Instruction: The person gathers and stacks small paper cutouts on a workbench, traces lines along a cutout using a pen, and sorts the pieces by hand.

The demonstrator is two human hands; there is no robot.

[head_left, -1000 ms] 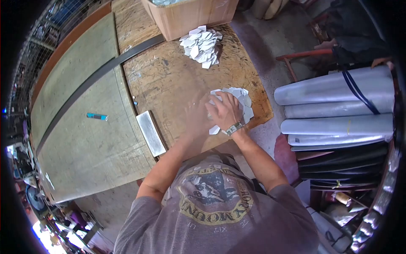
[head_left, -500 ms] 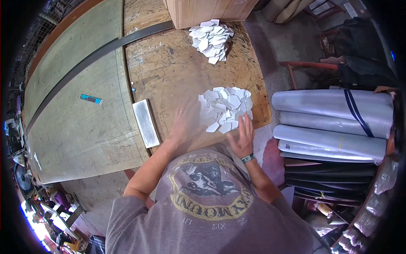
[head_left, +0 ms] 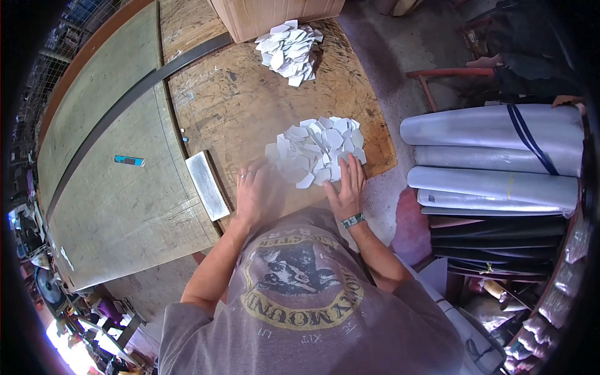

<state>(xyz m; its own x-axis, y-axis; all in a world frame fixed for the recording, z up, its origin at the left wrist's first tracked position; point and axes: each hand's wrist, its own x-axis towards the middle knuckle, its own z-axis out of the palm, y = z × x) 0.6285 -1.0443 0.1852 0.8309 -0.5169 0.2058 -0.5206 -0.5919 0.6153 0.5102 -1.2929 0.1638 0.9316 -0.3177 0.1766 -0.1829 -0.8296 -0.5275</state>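
Note:
A spread heap of flat white angular pieces (head_left: 325, 147) lies on the worn wooden tabletop near its front edge. My left hand (head_left: 253, 190) is on the table at the left of the heap, fingers apart and partly blurred, with nothing seen in it. At the heap's lower right, my right hand (head_left: 347, 187) has its fingers stretched out, the fingertips at the edge of the pieces. A second, taller pile of white pieces (head_left: 289, 53) sits farther back.
Behind the far pile stands a cardboard box (head_left: 269, 15). A pale rectangular block (head_left: 208, 185) and a blue cutter (head_left: 129, 160) lie to the left, near a dark curved strip (head_left: 134, 87). Wrapped rolls (head_left: 494, 140) are stacked at the right.
Both hands were over the heap a second ago; my right hand has drawn back to its lower right edge, my left hand leftward. The pieces now lie uncovered and spread wider.

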